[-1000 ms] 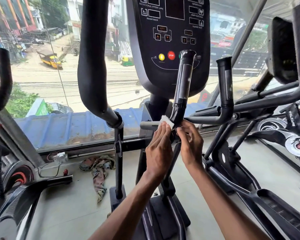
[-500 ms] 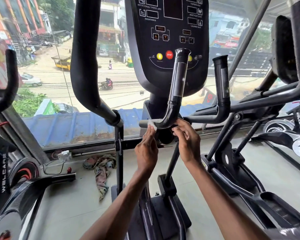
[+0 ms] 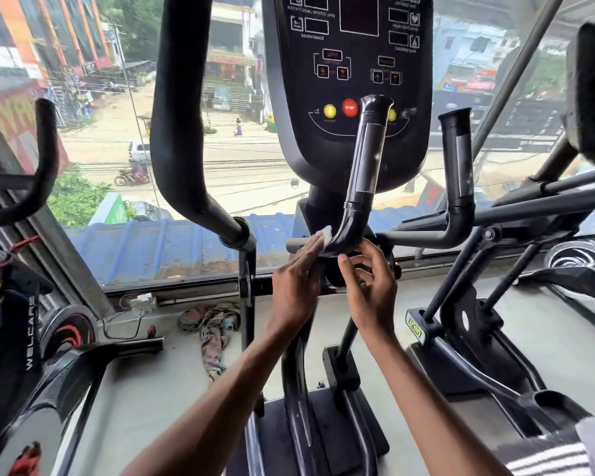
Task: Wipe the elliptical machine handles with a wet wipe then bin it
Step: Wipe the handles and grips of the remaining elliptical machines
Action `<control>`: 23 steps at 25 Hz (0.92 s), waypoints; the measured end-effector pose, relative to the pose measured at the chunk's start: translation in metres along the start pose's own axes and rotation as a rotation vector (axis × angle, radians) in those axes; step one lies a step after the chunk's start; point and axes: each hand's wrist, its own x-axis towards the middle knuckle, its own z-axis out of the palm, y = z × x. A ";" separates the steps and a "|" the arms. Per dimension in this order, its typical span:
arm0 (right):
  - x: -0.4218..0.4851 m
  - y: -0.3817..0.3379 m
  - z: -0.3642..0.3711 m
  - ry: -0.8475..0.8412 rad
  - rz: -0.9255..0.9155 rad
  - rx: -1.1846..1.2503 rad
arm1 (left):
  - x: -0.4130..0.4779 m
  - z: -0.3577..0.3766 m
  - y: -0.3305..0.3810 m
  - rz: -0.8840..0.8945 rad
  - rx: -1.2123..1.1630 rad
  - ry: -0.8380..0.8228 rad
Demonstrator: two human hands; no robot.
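Wet wipe (image 3: pixel 326 233), small, white, crumpled; left hand (image 3: pixel 296 286) flat-fingered on it against black handle (image 3: pixel 366 166)

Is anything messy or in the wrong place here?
Yes. A crumpled rag lies dumped on the floor under the window, beside a loose white plug with trailing wires. Nothing else stands out.
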 end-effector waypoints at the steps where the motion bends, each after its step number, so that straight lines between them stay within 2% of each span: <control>1: -0.001 0.002 0.003 0.019 0.001 -0.010 | 0.002 0.000 -0.002 0.071 0.001 -0.029; 2: -0.003 0.003 0.007 0.041 0.001 -0.024 | 0.006 0.002 -0.009 0.068 0.026 -0.055; 5: -0.005 0.007 0.016 0.100 0.010 -0.063 | 0.023 0.002 -0.049 -0.163 0.086 -0.099; 6: -0.005 0.008 0.019 0.114 0.018 -0.075 | 0.026 0.001 -0.054 -0.178 0.086 -0.112; 10: -0.002 0.014 0.034 0.135 0.029 -0.087 | 0.021 0.001 -0.040 0.029 0.024 -0.170; 11: 0.000 0.015 0.037 0.147 0.009 -0.104 | 0.021 0.002 -0.045 0.023 0.033 -0.186; 14: -0.001 0.018 0.044 0.207 -0.047 -0.168 | 0.031 0.003 -0.071 -0.179 0.107 -0.184; 15: -0.001 0.018 0.045 0.222 -0.061 -0.179 | 0.031 0.004 -0.072 -0.181 0.087 -0.168; 19: 0.001 0.025 0.048 0.239 -0.089 -0.198 | 0.019 0.007 -0.058 0.049 -0.009 -0.185; 20: 0.001 0.026 0.048 0.243 -0.090 -0.212 | 0.021 0.008 -0.066 0.032 0.014 -0.199; 23: 0.001 0.029 0.049 0.248 -0.110 -0.228 | 0.040 0.015 -0.109 -0.247 0.168 -0.251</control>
